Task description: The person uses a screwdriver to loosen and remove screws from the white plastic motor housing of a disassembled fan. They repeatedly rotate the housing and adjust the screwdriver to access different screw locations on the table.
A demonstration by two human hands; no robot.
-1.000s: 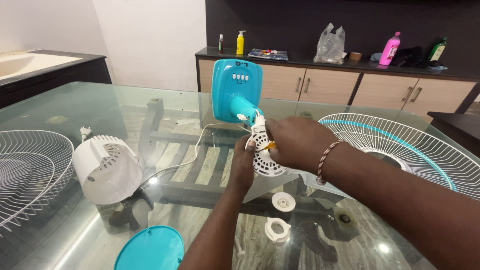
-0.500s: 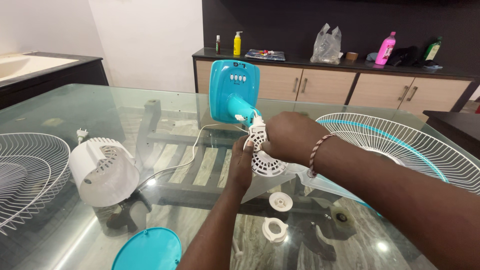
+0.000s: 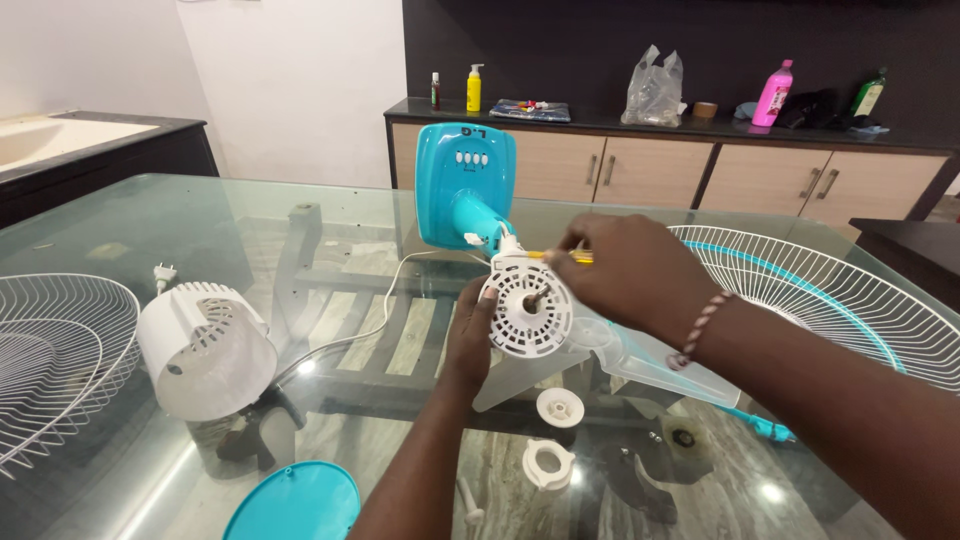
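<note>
A small turquoise table fan lies taken apart on a glass table (image 3: 330, 215). Its turquoise base and neck (image 3: 465, 185) stand upright at the middle. My left hand (image 3: 468, 335) holds the round white motor front (image 3: 527, 308), whose shaft points toward me. My right hand (image 3: 625, 270) grips a yellow-handled screwdriver (image 3: 565, 256) at the motor's upper edge. A translucent fan blade (image 3: 640, 362) lies just under my right wrist.
A white motor rear cover (image 3: 205, 348) sits at the left, next to a white wire grille (image 3: 55, 350). Another grille with a turquoise ring (image 3: 830, 295) lies at the right. Two white plastic nuts (image 3: 560, 407) (image 3: 548, 463) and a turquoise cap (image 3: 295, 503) lie near me. Bottles stand on the back cabinet (image 3: 700, 165).
My right hand has lifted off the motor's face and moved to its upper right edge with the screwdriver, so the white front and shaft now show. The view moved slightly closer.
</note>
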